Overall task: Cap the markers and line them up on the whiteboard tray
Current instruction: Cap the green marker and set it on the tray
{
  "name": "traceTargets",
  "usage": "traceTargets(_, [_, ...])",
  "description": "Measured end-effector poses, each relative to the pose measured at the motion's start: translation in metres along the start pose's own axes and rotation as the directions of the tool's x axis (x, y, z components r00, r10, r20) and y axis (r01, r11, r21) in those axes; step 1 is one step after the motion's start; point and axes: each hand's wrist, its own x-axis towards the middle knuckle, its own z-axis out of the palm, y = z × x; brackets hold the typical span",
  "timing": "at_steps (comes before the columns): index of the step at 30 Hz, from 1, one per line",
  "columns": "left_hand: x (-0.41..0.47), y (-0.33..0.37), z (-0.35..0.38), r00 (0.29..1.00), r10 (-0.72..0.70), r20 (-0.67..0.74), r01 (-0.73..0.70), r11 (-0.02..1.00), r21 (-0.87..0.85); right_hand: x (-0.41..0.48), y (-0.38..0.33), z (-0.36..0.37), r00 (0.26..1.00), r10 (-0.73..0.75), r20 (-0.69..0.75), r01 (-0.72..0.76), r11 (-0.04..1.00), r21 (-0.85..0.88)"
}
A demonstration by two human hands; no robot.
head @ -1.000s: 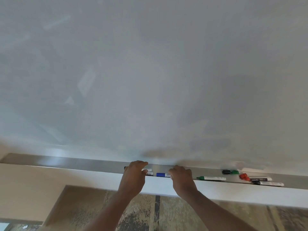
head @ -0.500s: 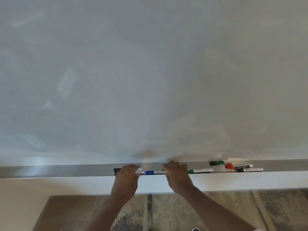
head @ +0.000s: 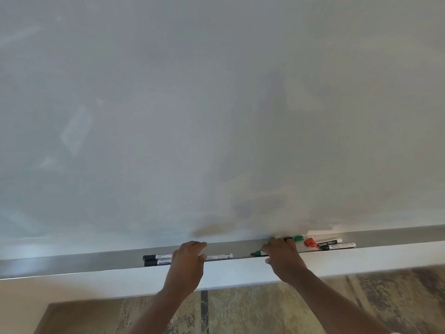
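The metal whiteboard tray (head: 72, 262) runs across the view. Two black-capped markers (head: 157, 259) lie side by side at its left. My left hand (head: 189, 263) rests over their right ends with fingers spread and gripping nothing; a white marker barrel (head: 219, 256) sticks out to its right. My right hand (head: 283, 257) is closed over a green marker (head: 258, 253), whose green end shows at the left of my fingers. Beyond it lie a loose green cap (head: 298, 238), a red-ended marker (head: 310, 242) and two black-ended markers (head: 337, 246).
The whiteboard (head: 216, 116) fills the view above the tray, with faint smears. A white ledge (head: 108, 283) runs under the tray. Below it is patterned brown flooring (head: 240, 312).
My right hand has moved right, off the blue marker and onto the green marker. My left hand has shifted right over the blue marker's capped end. The view has tilted.
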Motion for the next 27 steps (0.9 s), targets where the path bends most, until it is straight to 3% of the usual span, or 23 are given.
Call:
traceTargets(7, [0.015,0.047,0.023,0.998,0.050,0.038,-0.049,0.999,-0.012,-0.002,0.014,-0.008,1.000,0.006,-0.011,-0.006,0.998,0.063])
traceTargets(12, [0.024,0.088,0.050,0.992,0.097,0.075,-0.096,0.995,-0.015,-0.017,0.044,-0.018,0.990,0.057,-0.126,-0.039,0.989,0.141])
traceTargets(18, [0.033,0.149,0.092,0.976,0.176,0.126,-0.181,0.983,0.036,-0.044,0.102,-0.031,0.957,0.161,-0.241,-0.095,0.960,0.264])
traceTargets(27, [0.057,0.229,0.153,0.971,0.132,0.199,-0.174,0.963,0.208,-0.071,0.176,-0.043,0.899,0.310,-0.310,-0.194,0.915,0.353])
